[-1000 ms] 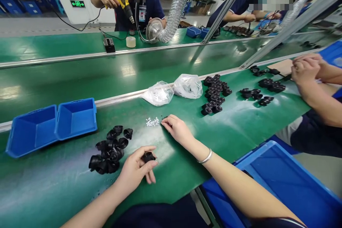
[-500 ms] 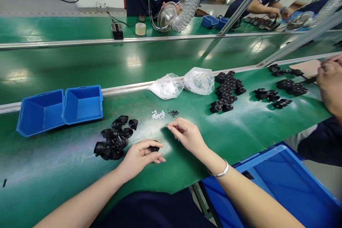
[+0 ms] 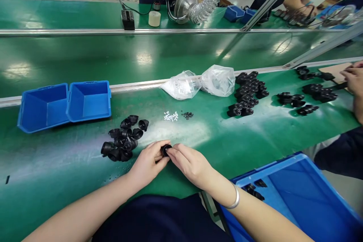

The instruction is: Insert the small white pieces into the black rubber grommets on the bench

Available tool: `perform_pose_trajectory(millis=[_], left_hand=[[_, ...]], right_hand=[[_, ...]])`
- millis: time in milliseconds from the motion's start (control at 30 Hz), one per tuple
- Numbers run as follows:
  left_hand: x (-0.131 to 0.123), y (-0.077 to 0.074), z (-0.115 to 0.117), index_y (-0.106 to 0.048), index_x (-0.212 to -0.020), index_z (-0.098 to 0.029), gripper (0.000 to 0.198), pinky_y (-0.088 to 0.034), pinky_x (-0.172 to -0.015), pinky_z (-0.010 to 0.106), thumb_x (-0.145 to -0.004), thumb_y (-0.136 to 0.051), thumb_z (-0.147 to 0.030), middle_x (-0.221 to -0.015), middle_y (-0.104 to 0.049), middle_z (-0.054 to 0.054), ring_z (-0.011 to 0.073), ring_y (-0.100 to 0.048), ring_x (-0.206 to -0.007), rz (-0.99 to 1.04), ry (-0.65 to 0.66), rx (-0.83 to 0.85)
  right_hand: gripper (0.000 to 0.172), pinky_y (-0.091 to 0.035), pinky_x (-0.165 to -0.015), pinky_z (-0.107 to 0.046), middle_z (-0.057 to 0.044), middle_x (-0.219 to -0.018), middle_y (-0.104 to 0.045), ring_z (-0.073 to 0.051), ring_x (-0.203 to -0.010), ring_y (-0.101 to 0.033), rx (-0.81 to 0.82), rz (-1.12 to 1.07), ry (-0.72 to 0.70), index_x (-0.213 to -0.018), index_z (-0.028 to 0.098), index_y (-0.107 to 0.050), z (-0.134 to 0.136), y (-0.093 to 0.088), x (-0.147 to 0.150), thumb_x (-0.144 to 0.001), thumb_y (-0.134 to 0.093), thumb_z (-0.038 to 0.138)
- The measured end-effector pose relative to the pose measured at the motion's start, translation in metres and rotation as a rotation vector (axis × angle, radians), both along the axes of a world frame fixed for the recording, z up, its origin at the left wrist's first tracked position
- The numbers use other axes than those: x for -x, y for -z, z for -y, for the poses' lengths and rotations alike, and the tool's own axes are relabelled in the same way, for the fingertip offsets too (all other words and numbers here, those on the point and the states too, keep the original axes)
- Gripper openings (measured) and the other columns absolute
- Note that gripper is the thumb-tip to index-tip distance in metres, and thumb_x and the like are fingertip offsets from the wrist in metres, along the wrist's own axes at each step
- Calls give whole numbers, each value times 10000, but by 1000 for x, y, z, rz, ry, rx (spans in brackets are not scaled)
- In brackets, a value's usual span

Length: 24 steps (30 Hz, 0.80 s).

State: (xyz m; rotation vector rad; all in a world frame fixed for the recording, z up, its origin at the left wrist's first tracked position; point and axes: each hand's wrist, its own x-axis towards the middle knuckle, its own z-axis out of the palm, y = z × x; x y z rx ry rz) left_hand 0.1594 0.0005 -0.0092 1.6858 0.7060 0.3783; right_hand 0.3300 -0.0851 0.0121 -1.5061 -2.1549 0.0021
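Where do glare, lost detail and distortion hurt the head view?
Head view: pale glare washes the glossy green tabletop near the small white pieces; head view: the round black plastic-looking part in the left hand reads near-solid dark, inner detail unclear; head view: mosaic blocks cover the top right corner; head view: the bare forearms look stretched toward the lower edge, probably lens distortion.
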Motion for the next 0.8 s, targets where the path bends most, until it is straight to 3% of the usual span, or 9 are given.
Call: perform_pose_trajectory(millis=[233,567,733,800], left_hand=[[-1,-1,-2,-535,-1310,-220,460,-549,-920,376,-863,-514,-114,-1137,-651,78,199,-641,-1003,-10,32,-178],[1,-3,-2,-531,-1333,-231,446,-547,-937,396,-893,-498,-170,-1259,-616,96,205,-672,-948,-63,63,-115],[-1,-2,-2,-562,-1292,-235,416,-577,-902,396,-876,-570,-222,-1150,-668,77,201,-706,-882,-43,-2,57],[-2,-2,-2,-560,-1269,-229,403,-564,-952,388,-870,-603,-260,-1200,-655,77,214,-712,-978,9,-40,200]], right_hand=[[243,-569,-656,-322,-122,-834,-639,-202,-752,-628,-50,245,-3,-1018,54,-656,3,-2,4,-988,-415,72],[273,-545,-580,-319,-88,-764,-621,-190,-662,-598,4,131,-36,-1025,83,-658,-3,-4,4,-998,-386,77],[198,-539,-616,-296,-86,-840,-641,-177,-715,-621,31,-33,-61,-1052,110,-642,-6,-7,-5,-994,-452,109],[151,-546,-683,-276,-76,-884,-650,-164,-777,-634,23,-202,38,-1042,147,-639,-10,-5,-22,-986,-500,137]])
